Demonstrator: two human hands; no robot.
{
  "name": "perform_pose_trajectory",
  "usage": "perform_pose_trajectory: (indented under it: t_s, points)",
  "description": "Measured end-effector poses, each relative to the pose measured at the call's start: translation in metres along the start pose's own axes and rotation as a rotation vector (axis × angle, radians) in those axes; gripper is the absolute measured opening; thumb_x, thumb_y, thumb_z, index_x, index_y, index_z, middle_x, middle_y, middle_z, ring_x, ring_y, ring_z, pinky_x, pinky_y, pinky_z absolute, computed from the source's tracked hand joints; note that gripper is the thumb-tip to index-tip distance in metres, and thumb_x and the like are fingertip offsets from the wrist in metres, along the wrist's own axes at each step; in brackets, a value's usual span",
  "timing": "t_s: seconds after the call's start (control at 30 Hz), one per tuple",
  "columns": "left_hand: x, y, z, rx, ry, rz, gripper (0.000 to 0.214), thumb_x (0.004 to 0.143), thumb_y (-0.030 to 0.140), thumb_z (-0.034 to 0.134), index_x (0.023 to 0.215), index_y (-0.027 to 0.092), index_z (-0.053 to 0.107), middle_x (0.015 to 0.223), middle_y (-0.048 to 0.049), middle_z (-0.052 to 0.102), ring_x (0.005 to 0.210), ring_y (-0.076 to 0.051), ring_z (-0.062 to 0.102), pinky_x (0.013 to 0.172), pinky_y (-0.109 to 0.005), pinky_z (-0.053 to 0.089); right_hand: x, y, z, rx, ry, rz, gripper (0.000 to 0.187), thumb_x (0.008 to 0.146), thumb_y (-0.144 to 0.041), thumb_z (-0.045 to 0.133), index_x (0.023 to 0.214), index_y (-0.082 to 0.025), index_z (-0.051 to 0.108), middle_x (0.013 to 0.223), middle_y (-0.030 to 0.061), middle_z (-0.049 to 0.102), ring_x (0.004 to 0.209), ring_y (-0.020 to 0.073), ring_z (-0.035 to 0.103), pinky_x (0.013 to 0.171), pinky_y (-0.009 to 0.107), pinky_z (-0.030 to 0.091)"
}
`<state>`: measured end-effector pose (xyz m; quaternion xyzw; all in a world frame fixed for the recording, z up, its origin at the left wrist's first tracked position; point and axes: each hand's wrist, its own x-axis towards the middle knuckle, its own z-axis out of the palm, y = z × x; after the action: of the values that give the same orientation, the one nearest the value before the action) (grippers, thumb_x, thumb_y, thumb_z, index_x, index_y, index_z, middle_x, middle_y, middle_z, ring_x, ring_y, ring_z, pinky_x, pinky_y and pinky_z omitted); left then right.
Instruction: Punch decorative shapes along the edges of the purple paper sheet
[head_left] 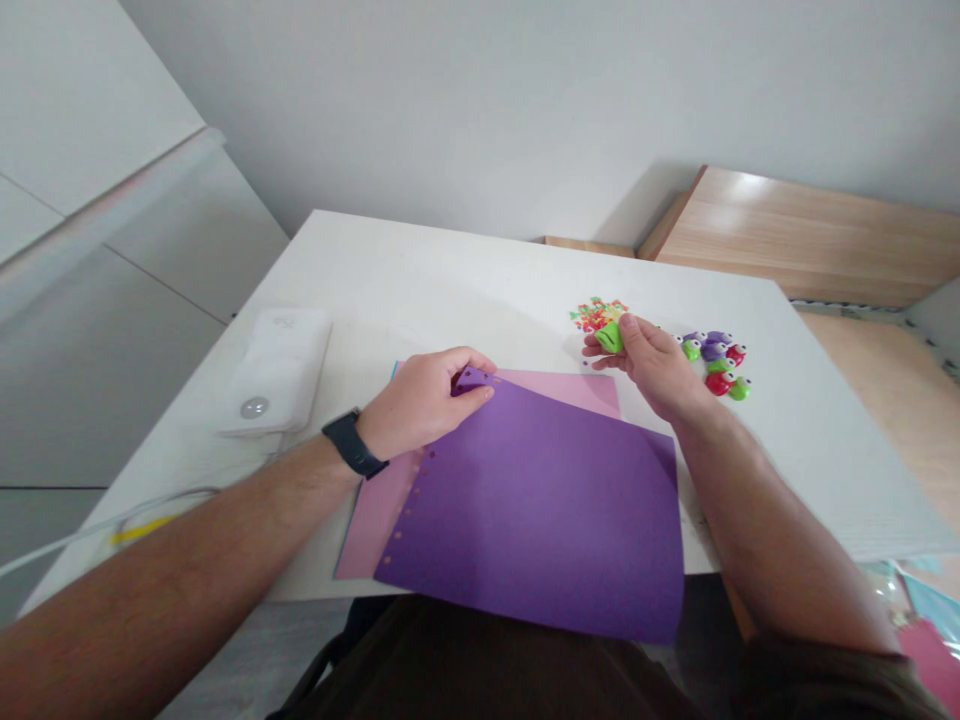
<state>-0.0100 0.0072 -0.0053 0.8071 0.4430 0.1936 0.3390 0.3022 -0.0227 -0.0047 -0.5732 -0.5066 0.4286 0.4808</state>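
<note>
My left hand (435, 395) pinches the top left corner of a purple paper sheet (547, 500) between thumb and fingers. Small punched holes run down the sheet's left side and start along its top edge. A pink sheet (367, 525) lies beneath, with a thin blue edge showing under it. In my right hand (649, 360) is a small green craft punch (609, 338), held apart from the paper. Just behind it a pile of tiny red, green and yellow paper cut-outs (592, 312) lies on the table.
Several purple, red and green punches with bulging eyes (718, 360) are grouped right of my right hand. A white box-like device (281, 370) with a round silver spot sits on the table (420, 270) at left, near cables (172, 500). Wooden panels (810, 225) stand behind right.
</note>
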Motion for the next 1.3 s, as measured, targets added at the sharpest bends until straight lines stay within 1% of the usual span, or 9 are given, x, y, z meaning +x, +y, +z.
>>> perform_pose_trajectory:
  t_s: [0.37, 0.63, 0.77, 0.87, 0.97, 1.07, 1.17, 1.2, 1.3]
  points:
    - [0.0, -0.002, 0.0, -0.002, 0.003, 0.009, 0.029, 0.088, 0.041, 0.064, 0.112, 0.026, 0.072, 0.1, -0.0009, 0.077, 0.086, -0.019, 0.071, 0.079, -0.03, 0.053, 0.003, 0.001, -0.007, -0.047, 0.065, -0.011, 0.049, 0.092, -0.069, 0.054, 0.091, -0.022, 0.067, 0.092, 0.0079, 0.072, 0.085, 0.0213, 0.071, 0.068, 0.034, 0.06]
    - [-0.001, 0.0, 0.0, -0.004, 0.0, 0.011, 0.028, 0.089, 0.041, 0.064, 0.111, 0.025, 0.072, 0.102, -0.0009, 0.077, 0.088, -0.019, 0.071, 0.08, -0.03, 0.053, 0.001, -0.001, -0.007, -0.098, 0.029, 0.034, 0.051, 0.09, -0.071, 0.056, 0.088, -0.022, 0.066, 0.089, 0.0077, 0.073, 0.08, 0.0216, 0.072, 0.061, 0.032, 0.058]
    - [-0.001, 0.0, 0.0, 0.0, 0.003, 0.009, 0.028, 0.089, 0.041, 0.064, 0.111, 0.025, 0.072, 0.103, -0.0007, 0.077, 0.089, -0.019, 0.071, 0.081, -0.03, 0.054, 0.0, 0.0, -0.006, -0.153, -0.027, 0.109, 0.051, 0.09, -0.072, 0.055, 0.087, -0.022, 0.065, 0.085, 0.0063, 0.073, 0.078, 0.0208, 0.072, 0.067, 0.034, 0.06]
    - [-0.001, 0.0, 0.0, 0.012, 0.007, 0.006, 0.028, 0.089, 0.042, 0.065, 0.111, 0.026, 0.072, 0.103, -0.0003, 0.077, 0.089, -0.019, 0.071, 0.082, -0.03, 0.053, 0.003, 0.003, -0.007, -0.211, 0.067, 0.039, 0.05, 0.091, -0.072, 0.053, 0.089, -0.023, 0.064, 0.087, 0.0049, 0.072, 0.083, 0.0203, 0.071, 0.071, 0.035, 0.061]
    - [0.0, 0.0, 0.0, 0.021, 0.008, 0.002, 0.027, 0.089, 0.041, 0.065, 0.111, 0.026, 0.072, 0.103, 0.0001, 0.077, 0.091, -0.019, 0.071, 0.083, -0.031, 0.053, 0.006, 0.006, -0.009, -0.17, 0.156, -0.019, 0.05, 0.09, -0.072, 0.053, 0.09, -0.023, 0.063, 0.086, 0.0041, 0.07, 0.086, 0.0206, 0.071, 0.069, 0.034, 0.063]
    - [0.0, 0.0, 0.0, 0.021, 0.007, -0.001, 0.027, 0.089, 0.041, 0.065, 0.111, 0.027, 0.072, 0.103, 0.0006, 0.077, 0.091, -0.019, 0.072, 0.083, -0.031, 0.053, 0.005, 0.008, -0.007, -0.101, 0.091, -0.006, 0.05, 0.092, -0.071, 0.053, 0.092, -0.022, 0.064, 0.089, 0.0051, 0.07, 0.088, 0.0214, 0.072, 0.068, 0.034, 0.064]
    - [0.0, 0.001, -0.001, 0.015, 0.008, -0.001, 0.026, 0.089, 0.04, 0.065, 0.11, 0.027, 0.072, 0.103, 0.0009, 0.077, 0.091, -0.019, 0.072, 0.083, -0.031, 0.053, 0.004, 0.01, -0.004, -0.112, 0.011, 0.02, 0.05, 0.092, -0.071, 0.052, 0.093, -0.023, 0.065, 0.092, 0.005, 0.07, 0.089, 0.021, 0.072, 0.072, 0.035, 0.064]
    - [0.0, 0.001, -0.001, 0.012, 0.01, -0.001, 0.026, 0.089, 0.04, 0.065, 0.11, 0.027, 0.072, 0.103, 0.0009, 0.077, 0.091, -0.019, 0.072, 0.083, -0.032, 0.053, 0.004, 0.011, -0.003, -0.135, 0.033, 0.011, 0.05, 0.092, -0.071, 0.053, 0.091, -0.023, 0.064, 0.091, 0.0045, 0.07, 0.088, 0.0206, 0.072, 0.073, 0.035, 0.065]
    - [0.0, 0.001, -0.001, 0.005, 0.019, 0.001, 0.025, 0.089, 0.039, 0.066, 0.11, 0.027, 0.072, 0.104, 0.0009, 0.077, 0.091, -0.019, 0.072, 0.084, -0.032, 0.053, 0.008, 0.013, -0.005, -0.161, 0.184, -0.05, 0.049, 0.09, -0.072, 0.054, 0.088, -0.023, 0.061, 0.09, 0.0033, 0.069, 0.085, 0.0193, 0.071, 0.07, 0.033, 0.064]
